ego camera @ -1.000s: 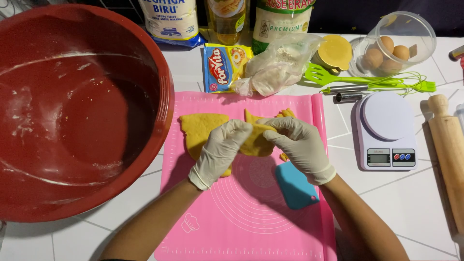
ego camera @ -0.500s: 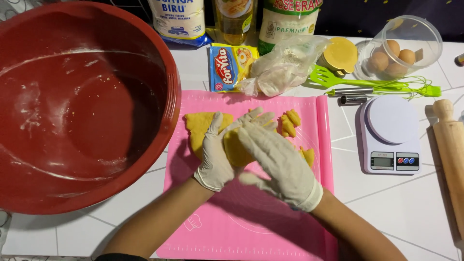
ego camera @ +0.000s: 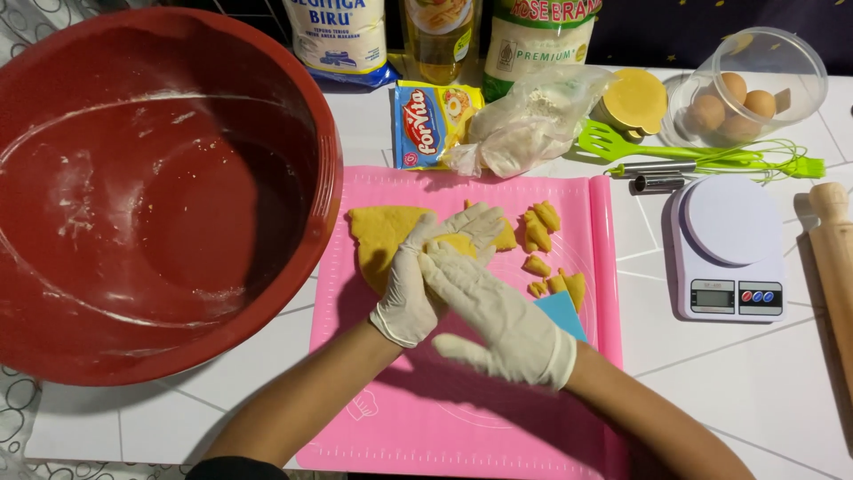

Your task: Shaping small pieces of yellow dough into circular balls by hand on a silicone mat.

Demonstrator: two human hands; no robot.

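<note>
Both my hands wear white gloves over a pink silicone mat (ego camera: 462,418). My left hand (ego camera: 418,276) lies palm up and my right hand (ego camera: 489,307) presses across it, with a piece of yellow dough (ego camera: 455,244) squeezed between the palms. A larger flat slab of yellow dough (ego camera: 378,236) rests on the mat just left of my hands. Several small cut dough pieces (ego camera: 539,233) lie to the right, beside a blue scraper (ego camera: 562,313) partly hidden by my right wrist.
A big red bowl (ego camera: 133,196) dusted with flour fills the left. At the back stand packets, an oil bottle, a flour bag (ego camera: 533,120), a yellow lid and a tub of eggs (ego camera: 742,89). A green spatula, whisk, white scale (ego camera: 729,244) and rolling pin (ego camera: 835,258) lie right.
My right hand left the dough pile, swung over my left palm and slid forward across it, rolling a dough piece between the palms. The small cut pieces now lie uncovered.
</note>
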